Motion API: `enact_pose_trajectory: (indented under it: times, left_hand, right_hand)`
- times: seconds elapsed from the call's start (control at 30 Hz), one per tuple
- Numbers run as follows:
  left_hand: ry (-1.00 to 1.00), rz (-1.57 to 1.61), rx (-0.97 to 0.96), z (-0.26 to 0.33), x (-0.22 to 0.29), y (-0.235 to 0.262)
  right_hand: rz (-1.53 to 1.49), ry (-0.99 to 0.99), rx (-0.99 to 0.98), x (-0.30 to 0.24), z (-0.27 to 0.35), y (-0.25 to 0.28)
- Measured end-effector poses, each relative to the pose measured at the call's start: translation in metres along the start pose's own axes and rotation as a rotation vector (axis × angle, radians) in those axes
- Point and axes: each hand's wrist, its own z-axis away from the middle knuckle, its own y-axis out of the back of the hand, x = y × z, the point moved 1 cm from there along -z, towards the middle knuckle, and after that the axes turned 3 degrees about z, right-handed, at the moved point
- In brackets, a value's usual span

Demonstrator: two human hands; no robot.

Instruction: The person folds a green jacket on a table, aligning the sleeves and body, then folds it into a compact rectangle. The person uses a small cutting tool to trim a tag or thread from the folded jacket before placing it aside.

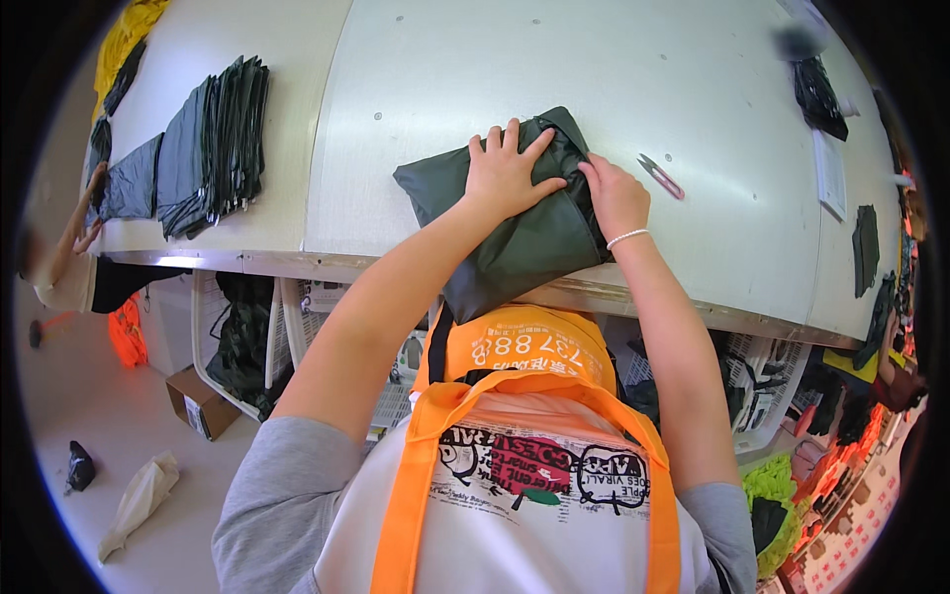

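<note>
A folded piece of smooth dark green fabric (524, 247) lies askew on the worktable, its near corner hanging past the front edge toward my apron. My left hand (510, 176) rests on top of it, fingers spread flat. At the fabric's right edge, my right hand (616, 198) is closed, with thumb and fingers pinching a fold near the upper right corner. Whether the fabric is a garment or a bag I cannot tell. Just right of my right hand, a pair of thread snips (661, 178) with a pinkish handle lies on the tabletop.
A row of stacked dark folded pieces (213, 148) stands on the left of the white worktable (445, 59). Another person's hands (89, 213) touch dark fabric there. Black items (819, 99) lie far right. White baskets (233, 342) and a cardboard box (203, 404) sit below.
</note>
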Motion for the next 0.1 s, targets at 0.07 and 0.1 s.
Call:
enact_pose_trajectory:
  times: [0.07,0.1]
  left_hand:
    - [0.037,0.047,-0.021,-0.0003,-0.0008,-0.0007]
    - [0.051,0.079,-0.026,-0.0001,-0.0023,-0.0027]
  right_hand:
    - [-0.029,0.028,-0.006,-0.0025,-0.0069,0.0015]
    - [-0.038,0.039,-0.015,-0.0054,-0.0090,0.0015]
